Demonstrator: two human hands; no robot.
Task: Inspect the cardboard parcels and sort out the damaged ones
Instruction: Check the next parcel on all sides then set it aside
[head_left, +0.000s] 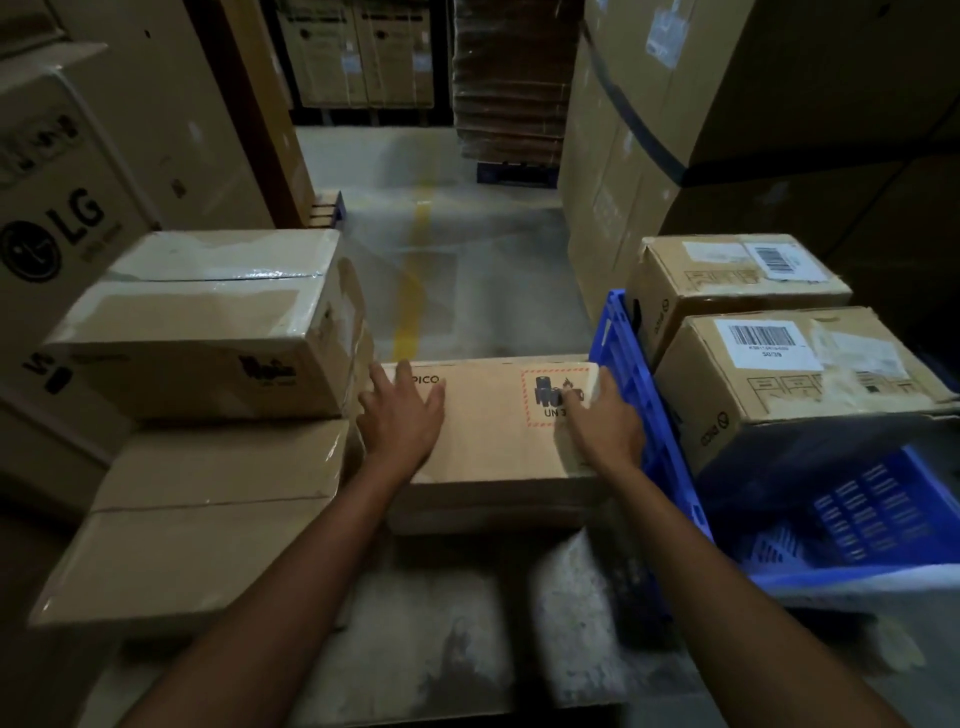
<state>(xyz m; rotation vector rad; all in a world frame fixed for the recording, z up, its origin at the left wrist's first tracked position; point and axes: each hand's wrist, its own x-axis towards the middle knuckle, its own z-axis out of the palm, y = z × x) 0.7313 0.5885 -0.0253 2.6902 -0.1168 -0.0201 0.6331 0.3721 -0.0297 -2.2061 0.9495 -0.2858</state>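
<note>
Cardboard parcel (488, 447) reads "PICO"; left hand (402, 418) and right hand (605, 426) touch it.

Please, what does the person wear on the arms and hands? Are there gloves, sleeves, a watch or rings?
The left hand and the right hand are bare, without gloves. The left forearm and the right forearm are also uncovered; no sleeve comes into view. No watch, bracelet or ring shows, though the picture is dim and slightly blurred.
</note>
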